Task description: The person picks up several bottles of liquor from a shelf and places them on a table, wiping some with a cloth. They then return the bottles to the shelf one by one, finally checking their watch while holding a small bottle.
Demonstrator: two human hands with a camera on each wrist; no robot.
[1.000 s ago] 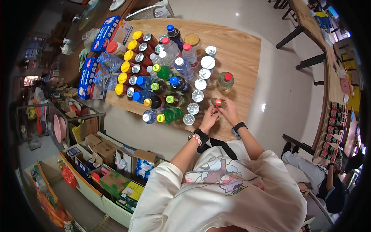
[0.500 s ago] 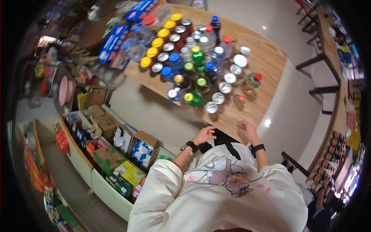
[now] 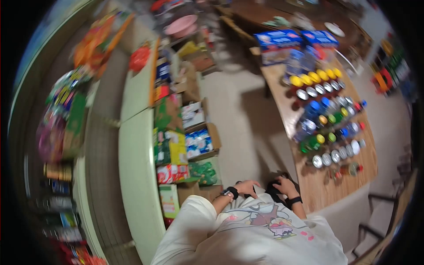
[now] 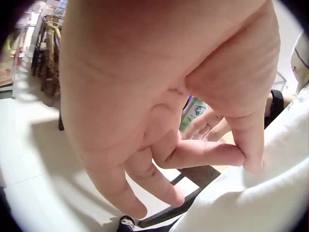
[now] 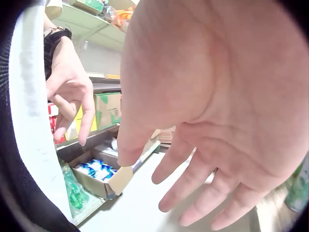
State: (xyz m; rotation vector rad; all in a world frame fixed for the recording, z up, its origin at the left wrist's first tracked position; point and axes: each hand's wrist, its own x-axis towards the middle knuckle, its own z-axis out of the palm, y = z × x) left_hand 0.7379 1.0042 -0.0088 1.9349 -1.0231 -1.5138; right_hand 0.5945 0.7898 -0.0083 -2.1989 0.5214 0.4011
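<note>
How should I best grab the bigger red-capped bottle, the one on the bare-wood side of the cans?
Wrap the bottle below its red cap, probably: it stands upright. Bring the right hand in from the bare side of the table, opposite the cans, since that side looks open.

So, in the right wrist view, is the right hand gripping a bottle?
No, the right hand shows a bare palm with its fingers extended and nothing held in them.
</note>
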